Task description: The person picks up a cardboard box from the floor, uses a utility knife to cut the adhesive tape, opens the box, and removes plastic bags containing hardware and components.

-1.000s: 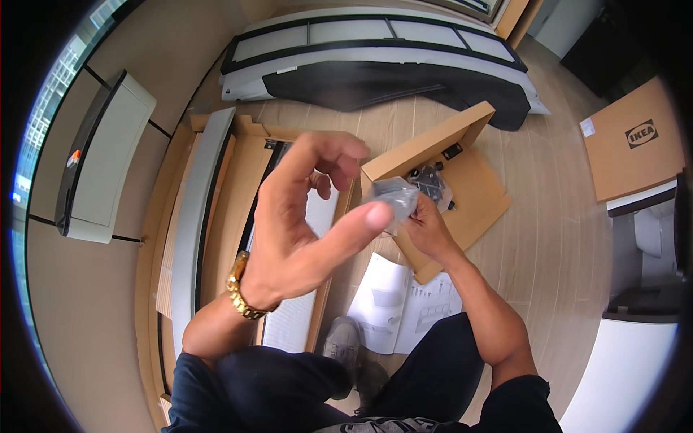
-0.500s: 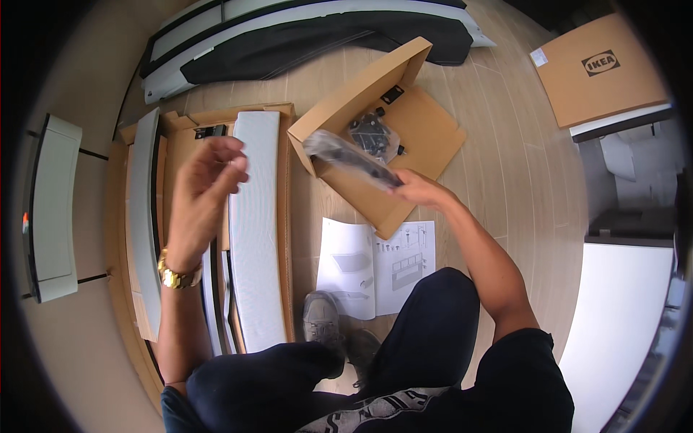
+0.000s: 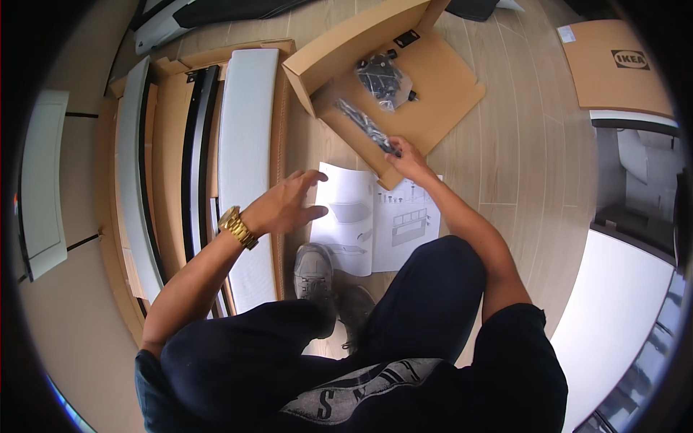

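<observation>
My right hand [image 3: 408,159] grips the near end of a long clear plastic bag of dark parts [image 3: 363,126], low over the near side of an open cardboard box [image 3: 440,94]. Beyond it in that box lies a second clear bag of black hardware [image 3: 382,79]. My left hand [image 3: 289,204], with a gold watch at the wrist, hovers by the left page of an open instruction booklet [image 3: 346,216]. Its thumb and fingers are apart and hold nothing. The booklet lies on the floor between the two boxes, in front of my shoes.
A long carton [image 3: 283,144] at the left holds a grey fabric-covered panel [image 3: 249,159], a curved grey piece [image 3: 133,173] and dark metal rails [image 3: 196,159]. At the right are a closed cardboard box [image 3: 613,68] and a white panel [image 3: 613,303]. Black-and-grey padded parts [image 3: 224,11] lie at the far side.
My left hand has moved right and nearer, from above the long carton to the booklet. My right hand has brought the long bag lower, into the open box. The view has shifted.
</observation>
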Action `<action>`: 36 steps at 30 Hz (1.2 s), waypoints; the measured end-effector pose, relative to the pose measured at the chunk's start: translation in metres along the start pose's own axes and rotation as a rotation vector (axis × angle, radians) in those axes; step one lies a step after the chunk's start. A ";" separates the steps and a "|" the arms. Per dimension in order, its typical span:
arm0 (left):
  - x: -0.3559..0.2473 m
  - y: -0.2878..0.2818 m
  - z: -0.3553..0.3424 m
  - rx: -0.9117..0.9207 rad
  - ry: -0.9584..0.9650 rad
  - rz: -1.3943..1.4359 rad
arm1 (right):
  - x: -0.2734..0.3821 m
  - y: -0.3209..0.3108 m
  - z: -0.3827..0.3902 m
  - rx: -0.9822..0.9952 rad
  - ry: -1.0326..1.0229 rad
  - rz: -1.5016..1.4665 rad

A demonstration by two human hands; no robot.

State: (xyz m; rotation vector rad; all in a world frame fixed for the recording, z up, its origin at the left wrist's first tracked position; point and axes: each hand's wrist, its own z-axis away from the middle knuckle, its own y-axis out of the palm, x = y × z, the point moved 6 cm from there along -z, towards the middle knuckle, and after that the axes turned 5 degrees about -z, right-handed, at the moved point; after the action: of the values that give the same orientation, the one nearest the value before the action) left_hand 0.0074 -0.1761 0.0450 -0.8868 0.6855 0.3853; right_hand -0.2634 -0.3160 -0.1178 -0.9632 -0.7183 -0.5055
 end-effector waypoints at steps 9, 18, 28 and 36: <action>0.052 0.058 0.012 -0.011 -0.317 0.117 | -0.067 -0.051 0.109 -0.352 -0.137 0.426; 0.073 0.074 -0.014 0.091 -0.429 -0.016 | -0.070 -0.057 0.113 -0.083 0.196 0.502; 0.075 0.050 0.006 0.204 -0.287 0.004 | -0.133 -0.051 0.148 -0.224 0.034 0.166; 0.039 -0.109 0.025 -0.041 -0.229 -0.204 | -0.254 -0.150 0.217 -0.365 0.212 0.319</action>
State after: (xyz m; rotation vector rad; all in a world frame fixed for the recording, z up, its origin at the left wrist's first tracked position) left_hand 0.1076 -0.2179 0.0924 -0.9255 0.3731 0.3127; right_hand -0.6034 -0.1812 -0.1417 -1.3161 -0.2747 -0.4556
